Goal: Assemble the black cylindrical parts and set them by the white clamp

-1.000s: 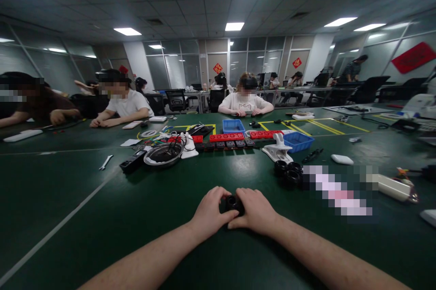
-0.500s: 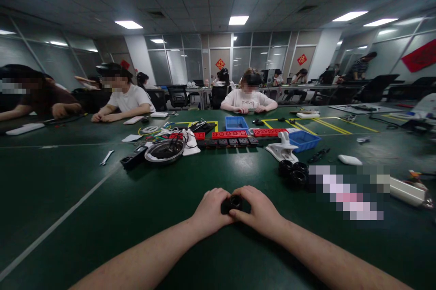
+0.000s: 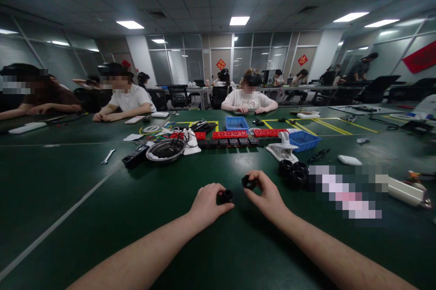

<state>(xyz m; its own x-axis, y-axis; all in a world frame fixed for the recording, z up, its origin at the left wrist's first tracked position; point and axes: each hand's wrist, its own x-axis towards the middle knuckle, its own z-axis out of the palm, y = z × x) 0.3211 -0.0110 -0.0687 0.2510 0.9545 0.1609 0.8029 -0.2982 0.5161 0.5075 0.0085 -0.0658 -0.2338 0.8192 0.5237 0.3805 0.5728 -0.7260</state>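
Note:
My left hand (image 3: pixel 207 202) rests on the green table (image 3: pixel 85 217) and grips a small black round part (image 3: pixel 225 197) between thumb and fingers. My right hand (image 3: pixel 267 193) is lifted a little to the right and pinches a second small black ring-shaped part (image 3: pixel 248 182). The two parts are apart, a short gap between them. A cluster of similar black rings (image 3: pixel 293 172) lies on the table just right of my right hand.
Farther back lie a white clamp (image 3: pixel 282 148), a metal bowl with cables (image 3: pixel 165 150), black and red power strips (image 3: pixel 230 138), two blue bins (image 3: pixel 303 140) and a wrench (image 3: pixel 108 157). Several people sit at the far side.
My hands were together around one black piece; now they have separated, the right hand moving up and right with one black part while the left keeps the other.

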